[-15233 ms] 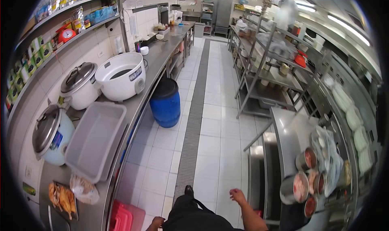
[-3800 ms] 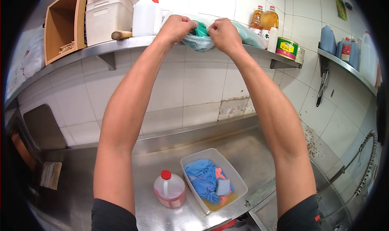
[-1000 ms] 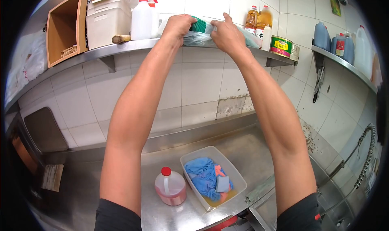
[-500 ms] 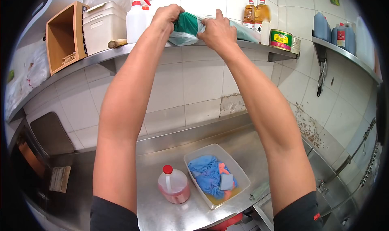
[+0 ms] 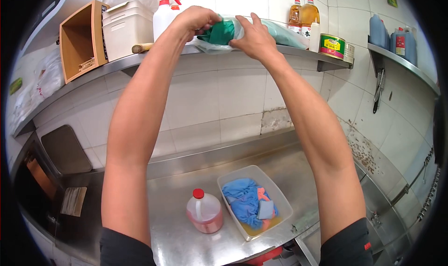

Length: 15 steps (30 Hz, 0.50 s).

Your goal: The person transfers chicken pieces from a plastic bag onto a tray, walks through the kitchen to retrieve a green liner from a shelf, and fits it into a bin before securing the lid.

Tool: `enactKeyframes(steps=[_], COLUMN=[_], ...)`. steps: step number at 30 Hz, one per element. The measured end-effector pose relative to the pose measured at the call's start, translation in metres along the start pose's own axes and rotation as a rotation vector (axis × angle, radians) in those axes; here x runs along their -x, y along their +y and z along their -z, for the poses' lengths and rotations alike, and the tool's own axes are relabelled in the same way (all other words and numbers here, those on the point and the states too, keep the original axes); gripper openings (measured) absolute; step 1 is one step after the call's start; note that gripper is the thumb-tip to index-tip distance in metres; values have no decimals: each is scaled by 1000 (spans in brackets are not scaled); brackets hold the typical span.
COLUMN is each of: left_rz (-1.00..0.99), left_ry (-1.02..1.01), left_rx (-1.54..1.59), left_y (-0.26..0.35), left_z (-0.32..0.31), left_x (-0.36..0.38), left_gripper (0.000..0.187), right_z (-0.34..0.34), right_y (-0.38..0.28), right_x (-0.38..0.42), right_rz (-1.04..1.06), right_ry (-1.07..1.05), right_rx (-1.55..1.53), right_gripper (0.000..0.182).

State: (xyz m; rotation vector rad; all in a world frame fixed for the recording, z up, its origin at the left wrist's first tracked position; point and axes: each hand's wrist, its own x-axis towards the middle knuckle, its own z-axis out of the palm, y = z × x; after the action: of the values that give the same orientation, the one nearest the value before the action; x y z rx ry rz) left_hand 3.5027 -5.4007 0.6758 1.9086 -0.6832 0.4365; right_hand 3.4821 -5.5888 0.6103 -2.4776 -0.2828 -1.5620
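Both arms reach up to the wall shelf. A folded green item (image 5: 221,32), which looks like thin plastic or cloth, sticks out of a clear plastic bag (image 5: 285,34) lying along the shelf. My left hand (image 5: 198,21) pinches the green item at its left end, fingers curled. My right hand (image 5: 256,38) grips the bag near its mouth, with the thumb low in front, the index finger over the top and another finger raised. The far side of the bag is hidden behind my right hand.
The shelf (image 5: 182,52) also carries a wooden box (image 5: 84,42), white tub (image 5: 127,33), spray bottle (image 5: 163,16), oil-coloured bottles (image 5: 309,15) and a can (image 5: 332,46). Below, a pink-liquid jug (image 5: 205,214) and a tub (image 5: 285,209) of blue cloths stand on the steel counter (image 5: 179,238).
My left fingers have curled lower onto the green item's left end, and it now looks more bunched. My right hand keeps its hold on the bag. The whole view has shifted slightly.
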Motion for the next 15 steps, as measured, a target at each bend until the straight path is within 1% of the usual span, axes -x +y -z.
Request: enactKeyframes(steps=[1, 2, 4, 5, 6, 7, 8, 9, 10, 12, 13, 14, 15], left_rz=[10, 11, -11, -78, -79, -65, -49, -76, -78, -135, -156, -158, -158], left_ry=[-40, -39, 3, -2, -5, -41, -75, -54, -55, -40, 35, 36, 99], left_rx=[198, 197, 333, 316, 315, 204, 92, -60, -59, -460, -457, -456, -176], left_y=[-3, -8, -5, -4, -6, -7, -9, -6, -6, -9, -12, -12, -8], left_z=[-1, -1, -9, -12, -11, -9, -8, -13, -17, -25, -33, -35, -37], left_x=[-6, -10, 3, 10, 12, 14, 16, 22, 21, 19, 17, 14, 18], left_gripper=[15, 15, 9, 14, 14, 18, 22, 29, 29, 34, 33, 33, 31], right_z=[2, 5, 8, 9, 9, 10, 11, 12, 12, 13, 12, 10, 9], right_y=[2, 5, 2, 1, 0, 0, -2, -4, -6, -12, -16, -20, -21], right_x=[0, -1, -2, -1, -1, -1, -2, -2, -2, 0, 3, 6, 7], right_rz=[0, -17, -32, -2, 27, 27, 23, 19, 19, 45, 46, 30, 13], right_ry=[0, -33, -66, -62, -59, -58, -103, -148, -147, -220, -219, -209, -198], right_rx=[-3, -9, -19, -98, -174, -172, -177, -183, -182, -15, -14, 58, 128], right_gripper=[81, 83, 85, 85, 86, 86, 86, 86, 86, 87, 87, 88, 88])
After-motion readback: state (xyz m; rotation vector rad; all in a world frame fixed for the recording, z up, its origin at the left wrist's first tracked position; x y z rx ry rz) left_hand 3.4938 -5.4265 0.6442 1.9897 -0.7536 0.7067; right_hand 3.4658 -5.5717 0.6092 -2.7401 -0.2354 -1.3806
